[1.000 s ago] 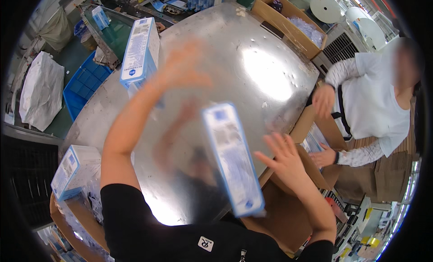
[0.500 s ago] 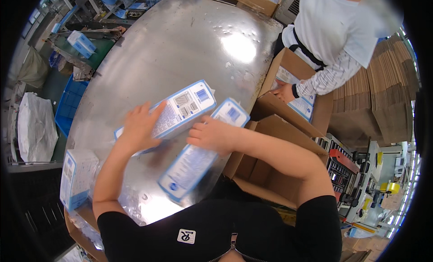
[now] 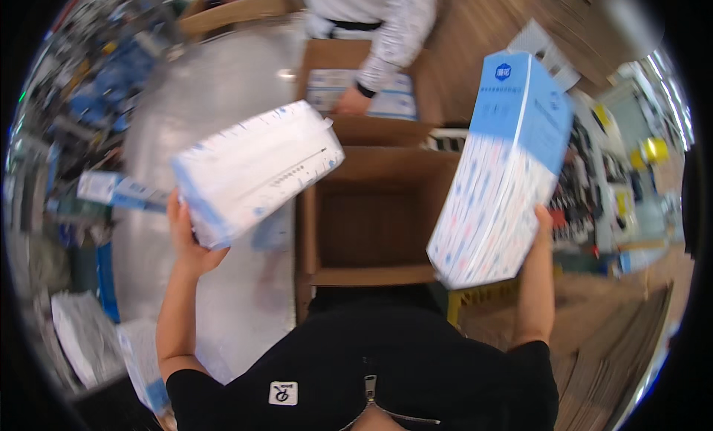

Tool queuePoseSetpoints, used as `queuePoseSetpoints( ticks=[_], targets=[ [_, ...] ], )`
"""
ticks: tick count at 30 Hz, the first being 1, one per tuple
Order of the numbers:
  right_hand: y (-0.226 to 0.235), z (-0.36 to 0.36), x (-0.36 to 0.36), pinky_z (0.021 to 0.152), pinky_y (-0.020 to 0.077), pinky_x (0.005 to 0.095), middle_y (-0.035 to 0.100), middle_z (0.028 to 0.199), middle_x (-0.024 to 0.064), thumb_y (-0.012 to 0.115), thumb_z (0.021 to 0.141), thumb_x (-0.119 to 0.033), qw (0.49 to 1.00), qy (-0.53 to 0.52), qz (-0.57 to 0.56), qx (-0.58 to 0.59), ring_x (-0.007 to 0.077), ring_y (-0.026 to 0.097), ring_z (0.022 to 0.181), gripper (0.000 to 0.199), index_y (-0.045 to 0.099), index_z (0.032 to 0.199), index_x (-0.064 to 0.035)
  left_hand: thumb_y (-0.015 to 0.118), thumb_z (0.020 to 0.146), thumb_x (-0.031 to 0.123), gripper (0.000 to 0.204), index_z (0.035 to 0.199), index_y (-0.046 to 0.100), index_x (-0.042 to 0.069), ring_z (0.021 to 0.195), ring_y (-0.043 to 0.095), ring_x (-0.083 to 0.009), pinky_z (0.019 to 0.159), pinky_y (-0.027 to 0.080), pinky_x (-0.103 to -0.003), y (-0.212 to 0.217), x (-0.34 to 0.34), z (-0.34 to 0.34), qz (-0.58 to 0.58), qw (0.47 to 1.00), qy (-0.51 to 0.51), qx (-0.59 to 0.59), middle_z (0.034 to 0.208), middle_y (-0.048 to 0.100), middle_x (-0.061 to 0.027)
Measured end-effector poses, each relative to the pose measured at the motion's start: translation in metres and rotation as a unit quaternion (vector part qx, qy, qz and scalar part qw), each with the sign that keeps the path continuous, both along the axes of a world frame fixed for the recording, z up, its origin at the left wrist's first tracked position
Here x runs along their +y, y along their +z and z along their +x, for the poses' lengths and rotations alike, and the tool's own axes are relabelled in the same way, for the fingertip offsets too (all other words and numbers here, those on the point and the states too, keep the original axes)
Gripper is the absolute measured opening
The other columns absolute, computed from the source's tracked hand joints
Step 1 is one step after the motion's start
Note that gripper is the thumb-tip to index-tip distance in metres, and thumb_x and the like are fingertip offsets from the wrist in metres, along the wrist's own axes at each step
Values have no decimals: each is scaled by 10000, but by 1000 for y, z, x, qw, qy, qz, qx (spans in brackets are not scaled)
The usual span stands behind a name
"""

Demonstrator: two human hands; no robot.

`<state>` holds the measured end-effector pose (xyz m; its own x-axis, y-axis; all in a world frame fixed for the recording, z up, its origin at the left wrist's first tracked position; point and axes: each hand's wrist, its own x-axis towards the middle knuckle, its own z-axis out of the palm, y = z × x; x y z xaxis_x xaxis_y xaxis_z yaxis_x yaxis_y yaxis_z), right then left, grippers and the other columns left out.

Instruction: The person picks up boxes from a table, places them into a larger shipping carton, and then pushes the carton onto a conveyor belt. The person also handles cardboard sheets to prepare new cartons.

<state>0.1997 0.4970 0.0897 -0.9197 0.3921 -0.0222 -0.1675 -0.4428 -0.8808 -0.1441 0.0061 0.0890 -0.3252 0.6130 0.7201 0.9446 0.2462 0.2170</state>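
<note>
My left hand (image 3: 194,245) grips one end of a white-and-blue pack (image 3: 256,175), held tilted over the metal table. On the right, a second tall blue-and-white pack (image 3: 494,178) is raised in my right hand (image 3: 542,234), the fingers partly hidden behind its lower side. A crimped fin sticks out from its far end. Between the two packs, in front of my body, stands an open cardboard box (image 3: 371,276) with its inner floor showing. Both packs are apart from it.
Beyond my box, a co-worker's hand (image 3: 354,102) reaches into another cardboard box (image 3: 338,52) with blue-and-white packs inside. The metal table (image 3: 245,297) runs along the left, beside another pack (image 3: 122,190). Cardboard stacks (image 3: 616,334) stand at lower right.
The view has swung right, bringing the open box to the middle. Both packs have been lifted off the table and spread apart, the right one moved to the box's right side.
</note>
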Motion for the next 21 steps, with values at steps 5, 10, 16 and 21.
queuePoseSetpoints(
  ticks=[5, 10, 16, 21],
  targets=[
    [-71, -2, -20, 957, 441, 427, 503, 1288, 159, 463, 862, -403, 963, -205, -173, -5, 316, 536, 1117, 620, 386, 1332, -6, 738, 611, 177, 842, 1372, 379, 206, 1076, 473, -368, 904, 381, -465, -11, 140, 53, -102, 936, -279, -186, 1230, 426, -227],
    [-34, 4, -29, 866, 509, 428, 513, 1225, 241, 564, 836, -245, 996, -65, 15, -54, 339, 587, 1041, 594, 366, 1305, 61, 735, 619, 278, 904, 1398, 315, 94, 1067, 474, -369, 871, 407, -478, -172, 215, 115, -522, 715, -372, -278, 1168, 462, -204],
    [-6, -124, -117, 949, 330, 482, 442, 1164, 203, 750, 601, -70, 606, 183, 764, -126, 368, 423, 1112, 814, 400, 1334, -120, 650, 731, 280, 611, 1268, 464, 56, 1085, 527, -337, 910, 429, -422, -286, 142, 125, -602, 692, -245, -315, 1138, 556, -198],
    [-210, -174, -126, 959, 336, 526, 391, 1340, 207, 520, 743, 35, 519, 461, 666, -272, 357, 409, 1210, 867, 165, 1455, -309, 588, 797, 271, 388, 1162, 567, 140, 1083, 540, -318, 976, 355, -492, -149, 131, 89, -474, 762, -177, -404, 1112, 589, -164]
  ],
)
